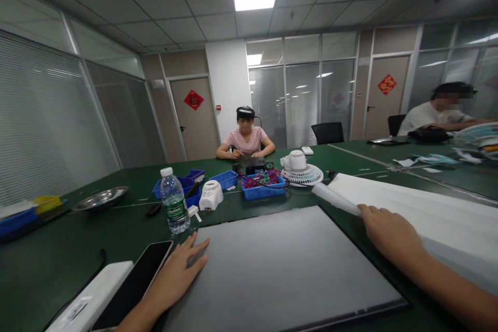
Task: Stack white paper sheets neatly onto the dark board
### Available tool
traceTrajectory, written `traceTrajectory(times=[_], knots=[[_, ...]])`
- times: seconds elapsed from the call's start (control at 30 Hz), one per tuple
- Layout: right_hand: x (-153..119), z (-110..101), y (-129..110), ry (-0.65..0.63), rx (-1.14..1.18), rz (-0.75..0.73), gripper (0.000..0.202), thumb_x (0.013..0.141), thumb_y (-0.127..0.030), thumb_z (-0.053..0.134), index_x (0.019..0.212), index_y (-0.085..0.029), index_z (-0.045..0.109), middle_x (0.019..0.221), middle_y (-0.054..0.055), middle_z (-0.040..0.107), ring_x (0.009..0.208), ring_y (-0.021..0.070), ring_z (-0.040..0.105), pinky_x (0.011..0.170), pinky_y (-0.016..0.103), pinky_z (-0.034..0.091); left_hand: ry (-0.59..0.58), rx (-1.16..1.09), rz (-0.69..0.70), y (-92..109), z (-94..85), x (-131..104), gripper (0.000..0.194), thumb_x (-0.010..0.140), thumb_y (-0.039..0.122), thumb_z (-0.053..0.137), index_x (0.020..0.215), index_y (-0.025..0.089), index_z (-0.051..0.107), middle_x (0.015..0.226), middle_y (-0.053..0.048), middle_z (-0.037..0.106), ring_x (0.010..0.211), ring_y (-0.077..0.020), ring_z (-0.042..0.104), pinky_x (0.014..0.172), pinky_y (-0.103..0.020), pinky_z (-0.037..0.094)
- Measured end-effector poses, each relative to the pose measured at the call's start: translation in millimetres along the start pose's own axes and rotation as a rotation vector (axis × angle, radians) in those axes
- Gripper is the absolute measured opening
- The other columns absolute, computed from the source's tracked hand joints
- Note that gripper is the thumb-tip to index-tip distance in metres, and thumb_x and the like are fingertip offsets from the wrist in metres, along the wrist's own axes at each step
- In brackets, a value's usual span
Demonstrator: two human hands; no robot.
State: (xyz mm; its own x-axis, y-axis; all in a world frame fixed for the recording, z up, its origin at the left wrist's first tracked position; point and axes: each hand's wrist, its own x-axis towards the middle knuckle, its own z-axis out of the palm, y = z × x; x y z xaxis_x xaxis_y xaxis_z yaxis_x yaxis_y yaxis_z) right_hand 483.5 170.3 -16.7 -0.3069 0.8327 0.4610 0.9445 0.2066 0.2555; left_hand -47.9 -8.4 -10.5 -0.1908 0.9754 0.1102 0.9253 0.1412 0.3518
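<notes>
A large flat grey panel [280, 264] with dark edges lies on the green table in front of me. My left hand [181, 267] rests with spread fingers on the panel's left edge, holding nothing. On the right, my right hand [389, 231] has its fingers closed on the rolled edge of a white translucent sheet [420, 207], which stretches off to the right. Beside my left forearm lie a dark-screened phone [136, 282] and a white box [93, 295].
Beyond the panel stand a water bottle [174, 205], a white plastic housing [211, 195], a blue tray of wires [264, 192] and a white fan part [301, 172]. A metal dish [101, 198] is at left. One person sits opposite, another at far right.
</notes>
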Motion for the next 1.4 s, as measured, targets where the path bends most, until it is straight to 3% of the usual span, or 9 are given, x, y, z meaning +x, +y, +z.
traceTrajectory(times=[0.2,0.33,0.43,0.57,0.67,1.03,1.2,1.33,1.4], knots=[[-22.5,-53.4,-69.5,0.282,0.253,-0.354,0.037,0.1,-0.026,0.04,0.13,-0.017,0.059,0.112,0.012,0.068,0.101,0.0274,0.061,0.088,0.045,0.047,0.049,-0.01,0.02,-3.4,-1.0,-4.1,0.058,0.092,0.058,0.044,0.142,0.029,0.052,0.159,-0.008,0.037,0.146,-0.0351,0.029,0.119,-0.057,0.022],[-51.6,-101.2,-131.6,0.097,0.5,-0.682,0.031,0.096,-0.036,0.053,0.121,-0.021,0.066,0.117,0.006,0.069,0.099,0.0233,0.066,0.086,0.039,0.051,0.063,-0.021,0.048,-0.8,-0.3,-4.6,0.058,0.095,0.057,0.039,0.142,0.025,0.053,0.157,-0.009,0.04,0.146,-0.0314,0.031,0.12,-0.055,0.02],[-60.4,-119.1,-146.4,0.069,0.561,-0.827,0.034,0.095,-0.043,0.058,0.12,-0.022,0.066,0.126,0.005,0.066,0.107,0.0232,0.064,0.089,0.037,0.05,0.049,-0.016,0.046,0.4,1.4,-3.5,0.063,0.095,0.06,0.035,0.144,0.023,0.05,0.158,-0.011,0.036,0.147,-0.0297,0.03,0.121,-0.054,0.018],[-59.2,-112.0,-138.0,0.255,0.531,-0.628,0.025,0.09,-0.036,0.059,0.106,-0.02,0.069,0.108,0.008,0.071,0.095,0.0273,0.065,0.084,0.043,0.047,0.035,0.002,0.031,3.2,0.8,-3.1,0.069,0.09,0.066,0.044,0.145,0.024,0.049,0.16,-0.011,0.031,0.147,-0.034,0.029,0.12,-0.056,0.02],[-60.1,-104.9,-133.5,0.196,0.476,-0.53,0.017,0.087,-0.037,0.06,0.083,-0.021,0.067,0.082,0.006,0.067,0.076,0.0251,0.061,0.073,0.041,0.043,0.022,0.03,0.037,6.6,-1.3,-3.4,0.077,0.085,0.068,0.051,0.146,0.022,0.047,0.159,-0.013,0.031,0.146,-0.0358,0.03,0.119,-0.056,0.022],[-80.1,-92.0,-158.9,0.34,0.535,-0.765,0.019,0.091,-0.038,0.055,0.098,-0.022,0.064,0.08,0.003,0.061,0.077,0.0206,0.056,0.08,0.037,0.043,0.042,0.048,0.094,9.6,-0.4,-4.3,0.074,0.085,0.055,0.058,0.15,0.024,0.04,0.158,-0.013,0.035,0.145,-0.0342,0.032,0.118,-0.057,0.024],[-46.1,-86.4,-116.6,0.132,0.649,-0.731,0.03,0.098,-0.026,0.04,0.116,-0.023,0.064,0.107,0.006,0.068,0.105,0.0208,0.058,0.101,0.041,0.04,0.035,0.034,0.059,9.8,0.1,-5.0,0.062,0.086,0.046,0.057,0.145,0.027,0.048,0.158,-0.009,0.035,0.145,-0.035,0.032,0.118,-0.057,0.025],[0.0,-15.5,-29.8,0.052,0.366,-0.22,0.045,0.097,-0.038,0.042,0.137,-0.025,0.055,0.143,0.006,0.051,0.135,0.0246,0.041,0.114,0.044,0.029,0.066,0.019,0.046,11.2,1.4,-2.7,0.062,0.082,0.044,0.061,0.14,0.024,0.055,0.155,-0.009,0.042,0.143,-0.0367,0.035,0.117,-0.057,0.027],[12.7,20.6,14.8,-0.005,0.305,-0.042,0.056,0.093,-0.042,0.043,0.141,-0.013,0.051,0.149,0.016,0.042,0.14,0.035,0.034,0.113,0.055,0.028,0.072,0.013,0.021,12.8,0.5,-1.0,0.062,0.081,0.047,0.06,0.138,0.022,0.058,0.153,-0.01,0.046,0.143,-0.037,0.036,0.118,-0.057,0.027]])
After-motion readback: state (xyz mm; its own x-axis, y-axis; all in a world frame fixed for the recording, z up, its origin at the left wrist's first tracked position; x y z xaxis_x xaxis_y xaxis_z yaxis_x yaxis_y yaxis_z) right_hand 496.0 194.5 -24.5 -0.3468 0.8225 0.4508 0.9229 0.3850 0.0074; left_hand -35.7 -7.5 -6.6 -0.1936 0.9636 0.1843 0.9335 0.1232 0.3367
